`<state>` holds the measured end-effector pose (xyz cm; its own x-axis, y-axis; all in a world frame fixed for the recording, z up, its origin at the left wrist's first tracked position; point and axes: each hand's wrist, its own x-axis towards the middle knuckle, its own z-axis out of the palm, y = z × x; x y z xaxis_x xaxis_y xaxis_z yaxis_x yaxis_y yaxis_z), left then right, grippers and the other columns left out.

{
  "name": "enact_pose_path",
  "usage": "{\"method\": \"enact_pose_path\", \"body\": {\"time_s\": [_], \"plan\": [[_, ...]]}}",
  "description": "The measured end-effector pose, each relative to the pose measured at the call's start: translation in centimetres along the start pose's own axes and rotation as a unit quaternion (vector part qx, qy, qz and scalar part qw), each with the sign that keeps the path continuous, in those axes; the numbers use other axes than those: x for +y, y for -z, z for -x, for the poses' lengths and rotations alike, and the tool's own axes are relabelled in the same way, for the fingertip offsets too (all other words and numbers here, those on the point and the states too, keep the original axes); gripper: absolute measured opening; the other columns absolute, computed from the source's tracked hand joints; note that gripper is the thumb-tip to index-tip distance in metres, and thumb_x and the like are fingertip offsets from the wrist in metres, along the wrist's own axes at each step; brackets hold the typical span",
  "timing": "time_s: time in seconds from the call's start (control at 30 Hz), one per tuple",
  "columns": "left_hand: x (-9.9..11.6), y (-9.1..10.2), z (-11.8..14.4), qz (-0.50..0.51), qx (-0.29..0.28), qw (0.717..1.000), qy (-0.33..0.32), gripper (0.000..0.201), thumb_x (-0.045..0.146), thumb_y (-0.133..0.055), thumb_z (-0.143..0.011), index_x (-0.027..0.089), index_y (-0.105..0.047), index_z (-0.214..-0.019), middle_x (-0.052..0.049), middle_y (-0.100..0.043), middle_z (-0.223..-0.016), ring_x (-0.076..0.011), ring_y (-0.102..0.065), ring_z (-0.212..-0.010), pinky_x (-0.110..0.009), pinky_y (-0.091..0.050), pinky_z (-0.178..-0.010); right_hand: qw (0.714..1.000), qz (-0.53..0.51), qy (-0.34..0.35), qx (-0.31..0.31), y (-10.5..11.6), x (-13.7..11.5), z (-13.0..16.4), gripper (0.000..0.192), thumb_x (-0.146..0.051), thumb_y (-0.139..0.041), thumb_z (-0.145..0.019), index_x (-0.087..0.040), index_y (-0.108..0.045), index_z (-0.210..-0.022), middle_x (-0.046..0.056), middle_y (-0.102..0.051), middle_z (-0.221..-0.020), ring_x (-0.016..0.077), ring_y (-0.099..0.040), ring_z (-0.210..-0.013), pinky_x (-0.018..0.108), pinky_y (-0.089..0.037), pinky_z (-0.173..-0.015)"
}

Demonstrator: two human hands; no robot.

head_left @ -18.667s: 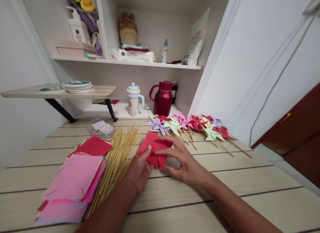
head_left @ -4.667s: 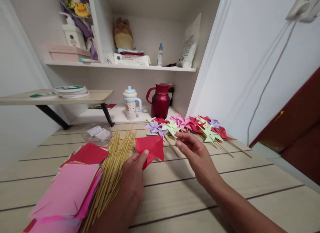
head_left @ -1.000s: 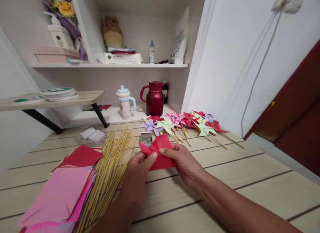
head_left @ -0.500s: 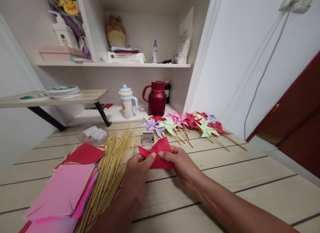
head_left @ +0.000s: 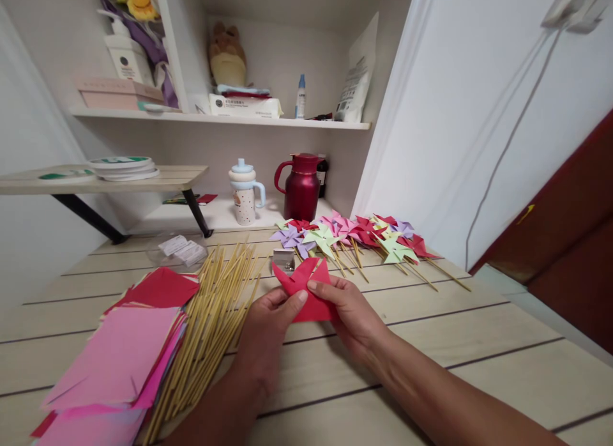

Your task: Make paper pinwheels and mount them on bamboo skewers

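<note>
A red paper square (head_left: 313, 307), with slits and some corners bent in, is held above the table between both hands. My left hand (head_left: 268, 318) pinches its left side, thumb on top near the middle. My right hand (head_left: 349, 308) grips the right side, its thumb pressing on the folded part. The fingers beneath the paper are hidden. Just behind the paper stands a small open box (head_left: 283, 261) with tiny shiny pieces inside. Thin wooden sticks (head_left: 211, 318) lie in a loose pile left of my left hand.
Stacked coloured paper squares (head_left: 115, 350) lie at the left. Finished paper pinwheels (head_left: 335, 232) on sticks rest at the back right. Behind them are a red thermos jug (head_left: 301, 190) and a speckled cup (head_left: 244, 200). A small raised stand (head_left: 172, 176) holds white rolls.
Both thumbs have shifted slightly on the red paper, and a gap now shows between its upper flaps. The camera view has tilted a little.
</note>
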<state>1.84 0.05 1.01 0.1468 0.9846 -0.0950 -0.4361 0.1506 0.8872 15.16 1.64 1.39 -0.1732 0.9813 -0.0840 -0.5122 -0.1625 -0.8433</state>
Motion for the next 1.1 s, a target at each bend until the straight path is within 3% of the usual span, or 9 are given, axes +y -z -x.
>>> {"method": "enact_pose_path", "body": {"time_s": [0.23,0.47,0.63,0.9,1.1], "plan": [[-0.7,0.0,-0.2,0.014,-0.029,0.999,-0.029,0.040,0.032,-0.072,-0.080,0.017,-0.071,-0.117,-0.009,-0.076,-0.107,-0.0235,-0.070,-0.098,-0.037,-0.049,-0.095,1.000,-0.005,0.014,0.014,-0.3,-0.2,0.1,0.025,-0.030,-0.085,-0.063,-0.013,-0.076,-0.081,0.007,-0.077,-0.074,0.0173,-0.067,-0.067,0.028,-0.049,-0.071],[-0.8,0.0,-0.1,0.033,0.005,0.999,-0.021,0.044,0.035,-0.075,-0.077,0.017,-0.071,-0.117,-0.010,-0.077,-0.105,-0.0245,-0.071,-0.094,-0.037,-0.051,-0.091,0.999,0.014,0.003,0.040,-0.6,-0.2,0.3,0.027,-0.031,-0.089,-0.056,-0.014,-0.076,-0.074,0.005,-0.075,-0.067,0.0159,-0.064,-0.060,0.027,-0.047,-0.065],[-0.7,0.0,-0.1,0.032,0.006,0.999,-0.027,0.040,0.035,-0.074,-0.077,0.017,-0.072,-0.113,-0.009,-0.078,-0.098,-0.0248,-0.072,-0.090,-0.038,-0.052,-0.087,1.000,0.017,0.011,0.024,-0.7,0.0,0.3,0.028,-0.031,-0.088,-0.057,-0.015,-0.077,-0.077,0.005,-0.076,-0.070,0.0171,-0.065,-0.060,0.029,-0.048,-0.067],[-0.5,-0.2,-0.1,0.020,0.071,0.997,-0.001,0.035,0.031,-0.078,-0.070,0.015,-0.076,-0.101,-0.007,-0.079,-0.084,-0.0258,-0.073,-0.082,-0.036,-0.055,-0.079,0.999,0.026,0.008,0.032,-0.6,0.3,0.3,0.031,-0.035,-0.089,-0.055,-0.016,-0.075,-0.075,0.005,-0.075,-0.068,0.0182,-0.064,-0.060,0.030,-0.048,-0.065],[0.2,-0.3,0.2,-0.013,0.109,0.994,0.010,0.026,0.030,-0.076,-0.071,0.017,-0.077,-0.094,-0.006,-0.079,-0.081,-0.0269,-0.073,-0.076,-0.038,-0.054,-0.077,0.998,0.054,0.012,0.012,-0.1,0.4,0.1,0.029,-0.037,-0.083,-0.066,-0.019,-0.070,-0.085,0.003,-0.072,-0.073,0.0180,-0.063,-0.066,0.031,-0.049,-0.070]]}}
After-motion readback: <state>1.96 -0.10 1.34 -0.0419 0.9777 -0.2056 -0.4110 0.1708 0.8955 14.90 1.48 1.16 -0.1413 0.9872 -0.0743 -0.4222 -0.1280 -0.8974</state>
